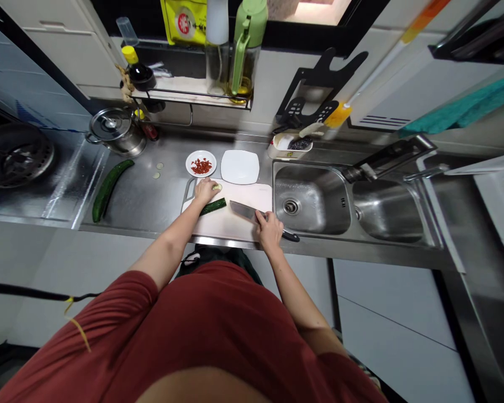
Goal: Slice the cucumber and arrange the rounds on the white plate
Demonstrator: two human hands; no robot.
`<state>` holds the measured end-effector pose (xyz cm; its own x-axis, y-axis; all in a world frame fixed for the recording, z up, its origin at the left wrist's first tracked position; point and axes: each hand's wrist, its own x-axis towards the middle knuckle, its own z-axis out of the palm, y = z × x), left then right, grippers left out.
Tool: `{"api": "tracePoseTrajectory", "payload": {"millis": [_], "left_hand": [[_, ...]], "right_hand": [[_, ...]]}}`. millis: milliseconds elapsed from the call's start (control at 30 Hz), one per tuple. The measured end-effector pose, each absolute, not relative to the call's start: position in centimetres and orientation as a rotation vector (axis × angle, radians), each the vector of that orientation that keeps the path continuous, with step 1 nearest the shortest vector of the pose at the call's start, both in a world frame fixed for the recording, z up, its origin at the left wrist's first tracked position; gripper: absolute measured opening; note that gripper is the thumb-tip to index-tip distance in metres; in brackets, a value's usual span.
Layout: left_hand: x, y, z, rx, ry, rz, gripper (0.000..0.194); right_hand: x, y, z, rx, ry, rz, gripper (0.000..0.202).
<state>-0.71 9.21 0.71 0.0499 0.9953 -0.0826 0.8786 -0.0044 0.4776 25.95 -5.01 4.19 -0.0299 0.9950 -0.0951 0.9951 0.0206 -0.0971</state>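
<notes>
My left hand (205, 191) is closed on a short cucumber piece (218, 187) whose pale cut face shows at the fingertips, over the white cutting board (235, 228). Beside that wrist, a longer dark green cucumber section (214, 206) lies on the board. My right hand (270, 228) grips a cleaver (242, 210); its blade points left over the board, and the black handle end sticks out past the board's right side. Behind the board stand a small white plate with chopped red pieces (201, 166) and a square white plate (239, 167).
A whole cucumber (110, 188) and two thin slices (156, 175) lie on the steel counter at left. A lidded pot (116, 131) stands behind them. The double sink (313, 198) adjoins the board on the right. Bottles (246, 50) stand on a wall rack above.
</notes>
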Motion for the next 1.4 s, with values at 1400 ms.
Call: {"api": "tracePoseTrajectory", "payload": {"millis": [1400], "left_hand": [[0.0,1.2,-1.7,2.299,1.648,0.694,0.030]], "right_hand": [[16.9,-2.5,6.0,1.995,2.144,-0.830,0.026]]}}
